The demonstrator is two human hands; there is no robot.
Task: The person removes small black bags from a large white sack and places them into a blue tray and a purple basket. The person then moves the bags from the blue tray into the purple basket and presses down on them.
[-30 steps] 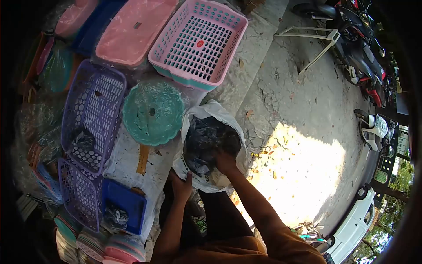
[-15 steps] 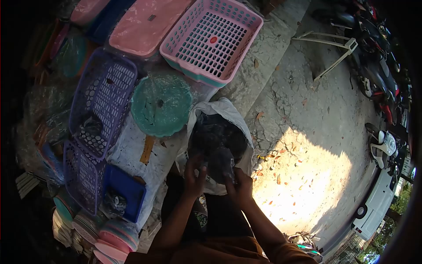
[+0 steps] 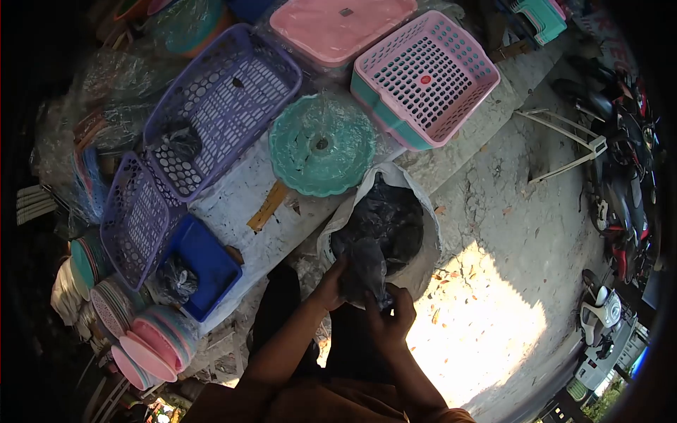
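- The left hand (image 3: 331,285) and right hand (image 3: 391,321) both grip a dark plastic bag (image 3: 365,271), one at each side.
- The bag hangs upright between them, its long axis pointing away from the person, just over the mouth of the white sack (image 3: 416,211).
- Beyond the sack sits a green scalloped tray (image 3: 321,144) on the table (image 3: 233,197).
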